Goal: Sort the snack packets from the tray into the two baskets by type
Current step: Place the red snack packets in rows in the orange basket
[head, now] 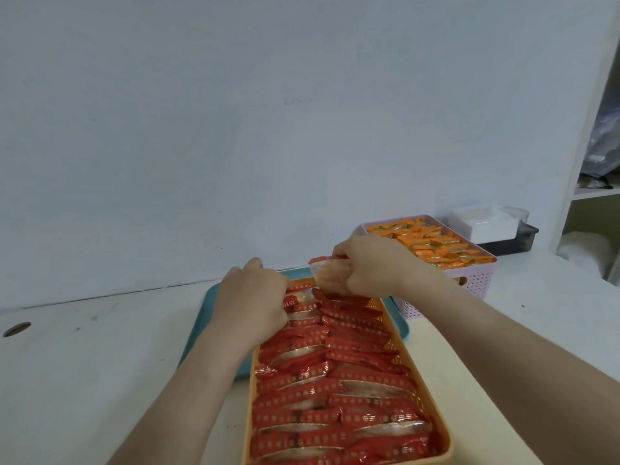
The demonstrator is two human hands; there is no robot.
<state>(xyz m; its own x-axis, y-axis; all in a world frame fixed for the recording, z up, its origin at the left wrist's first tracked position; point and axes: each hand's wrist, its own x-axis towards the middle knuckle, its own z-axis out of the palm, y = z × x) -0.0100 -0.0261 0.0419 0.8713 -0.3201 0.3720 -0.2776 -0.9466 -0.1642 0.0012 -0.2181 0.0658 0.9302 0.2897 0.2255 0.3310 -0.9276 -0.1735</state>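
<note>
Both forearms reach forward over the orange basket [413, 361]. The right hand [365, 266] is raised just above the basket's far end, fingers curled tight round a red packet [330, 276]; whether it holds one or several cannot be told. The left hand [255, 293] lies knuckles-up on the far left corner of the basket, fingertips buried among the packets there, so whether it grips or only presses them cannot be told. The basket is packed with red packets [335, 394] in two rows, and its near end is cut off by the frame. A teal tray [201, 330] lies under the basket's far end, mostly hidden by it. Behind and right of the orange basket stands a pink basket [476, 285] filled with orange packets [432, 245], all on the table [100, 364].
</note>
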